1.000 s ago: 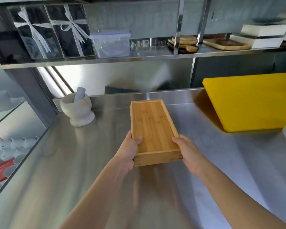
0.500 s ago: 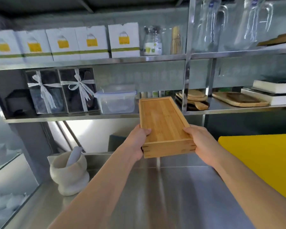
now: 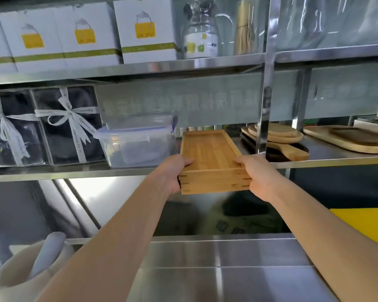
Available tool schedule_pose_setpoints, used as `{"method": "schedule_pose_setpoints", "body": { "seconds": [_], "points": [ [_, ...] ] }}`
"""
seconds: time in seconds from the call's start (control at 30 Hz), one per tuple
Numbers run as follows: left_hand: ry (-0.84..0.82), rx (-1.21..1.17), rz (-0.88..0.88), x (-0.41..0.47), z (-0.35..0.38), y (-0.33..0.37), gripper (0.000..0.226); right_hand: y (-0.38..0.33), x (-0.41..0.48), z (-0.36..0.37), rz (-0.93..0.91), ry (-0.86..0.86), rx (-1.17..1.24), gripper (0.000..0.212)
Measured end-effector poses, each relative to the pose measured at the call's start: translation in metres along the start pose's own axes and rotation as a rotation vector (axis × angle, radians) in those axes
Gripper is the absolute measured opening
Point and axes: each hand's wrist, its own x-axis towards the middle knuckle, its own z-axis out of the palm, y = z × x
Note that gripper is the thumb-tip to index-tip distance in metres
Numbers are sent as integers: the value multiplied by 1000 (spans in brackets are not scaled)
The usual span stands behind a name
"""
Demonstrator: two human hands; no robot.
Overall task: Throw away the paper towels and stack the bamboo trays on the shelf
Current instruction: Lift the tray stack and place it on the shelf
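two hands [image 3: 214, 175] hold three stacked bamboo trays [image 3: 212, 159] at shelf [image 3: 327, 162].

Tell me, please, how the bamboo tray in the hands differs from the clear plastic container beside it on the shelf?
The bamboo tray is opaque wood, shallow and open-topped; the plastic container is see-through, deeper and lidded. The tray is held by the left hand and right hand; the container stands untouched on the shelf. Both are rectangular.

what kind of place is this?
Probably a commercial kitchen or café prep area. The steel counter and steel shelf hold wooden serving boards, boxed stock and a mortar and pestle. Both hands hold stacked bamboo trays at the shelf edge.
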Motion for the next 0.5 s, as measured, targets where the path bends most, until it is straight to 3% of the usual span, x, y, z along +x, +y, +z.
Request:
{"method": "schedule_pose_setpoints", "body": {
  "seconds": [0.1, 0.27, 0.4, 0.5],
  "points": [
    [24, 21, -10, 18, 0, 3, 18, 3, 23, 8, 1, 32, -2, 17],
    [1, -97, -12, 44, -6, 10, 25, 1, 54, 17, 15, 16, 35, 14],
    [-118, -364, 108, 57, -27, -7, 42, -1, 75, 24, 32, 16, 77, 7],
    [-206, -282, 267, 51, -40, -38, 36, -2, 77, 26, 37, -9, 116, 12]
  ]
}}
